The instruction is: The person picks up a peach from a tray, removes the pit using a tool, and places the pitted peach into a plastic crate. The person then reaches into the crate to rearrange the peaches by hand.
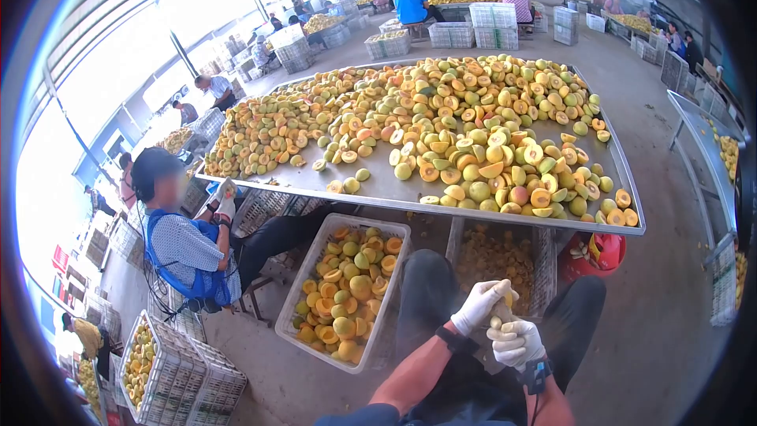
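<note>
My left hand (479, 307), in a white glove with stained fingertips, is closed above my lap. A small yellow piece of peach (512, 297) shows at its fingertips, mostly hidden by the fingers. My right hand (517, 343), also gloved, meets the left just below it with fingers curled in. What the right fingers hold is covered. Beneath and beyond the hands stands a crate (546, 272) with brownish bits inside. Halved yellow-green peaches (489, 170) lie heaped on the metal table (378, 192) in front of me.
Left of my legs is a white crate (285, 323) of peach halves. A co-worker in a blue vest (183, 256) sits beyond it. A red bucket (587, 268) stands under the table's right end. Stacked crates (189, 371) fill the lower left; other people work at the back.
</note>
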Tool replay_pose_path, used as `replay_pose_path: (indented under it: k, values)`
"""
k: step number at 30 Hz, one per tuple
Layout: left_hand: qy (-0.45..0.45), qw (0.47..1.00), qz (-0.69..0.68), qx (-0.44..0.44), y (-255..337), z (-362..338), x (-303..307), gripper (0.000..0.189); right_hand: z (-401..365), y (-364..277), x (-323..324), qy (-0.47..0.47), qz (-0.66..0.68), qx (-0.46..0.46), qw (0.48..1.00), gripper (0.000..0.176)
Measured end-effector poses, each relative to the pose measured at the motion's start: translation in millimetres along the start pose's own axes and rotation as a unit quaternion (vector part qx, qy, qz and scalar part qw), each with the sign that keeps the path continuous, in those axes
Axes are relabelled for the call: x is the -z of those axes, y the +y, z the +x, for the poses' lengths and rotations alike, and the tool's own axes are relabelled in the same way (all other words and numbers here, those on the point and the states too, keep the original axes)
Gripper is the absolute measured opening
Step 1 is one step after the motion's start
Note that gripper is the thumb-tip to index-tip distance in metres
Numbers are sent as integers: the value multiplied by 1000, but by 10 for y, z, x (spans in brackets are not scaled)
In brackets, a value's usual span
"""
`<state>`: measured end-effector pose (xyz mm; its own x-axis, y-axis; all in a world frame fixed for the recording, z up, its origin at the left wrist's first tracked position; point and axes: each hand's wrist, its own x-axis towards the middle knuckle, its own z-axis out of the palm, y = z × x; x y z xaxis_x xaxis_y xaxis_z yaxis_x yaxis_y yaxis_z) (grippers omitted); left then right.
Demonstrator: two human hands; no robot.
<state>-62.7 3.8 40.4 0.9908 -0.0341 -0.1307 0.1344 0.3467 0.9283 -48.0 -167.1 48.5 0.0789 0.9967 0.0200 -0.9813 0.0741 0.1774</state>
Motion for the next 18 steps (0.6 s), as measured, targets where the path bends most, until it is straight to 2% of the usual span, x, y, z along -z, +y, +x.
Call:
replay_pose_path:
  k: [2, 4, 6, 7, 9, 12, 15, 18]
  values:
    - [52, 999, -14, -6, -89, 62, -60, 51, -17, -20, 7, -7, 1, 11, 1000, 22]
    - [49, 999, -15, 8, -76, 83, -88, 49, -50, -32, 55, -20, 42, 7, 999, 23]
    - [55, 995, -22, 78, -56, 83, -91, 46, -68, -45, 121, -15, 62, 3, 998, 23]
    - [54, 995, -22, 78, -69, 94, -66, 46, -67, -57, 135, -12, 79, -5, 997, 23]
    - [11, 991, -31, 131, -84, 118, -11, 47, -68, -30, 129, -9, 78, -3, 997, 23]
    - [22, 986, -17, 163, -99, 123, 14, 48, -49, -26, 191, -7, 75, -2, 997, 23]
    - [66, 982, 23, 174, -152, 133, 39, 49, -35, -30, 232, 16, 96, 3, 995, 23]
    - [82, 983, 2, 166, -206, 143, 18, 50, -27, -38, 250, 27, 86, 16, 996, 24]
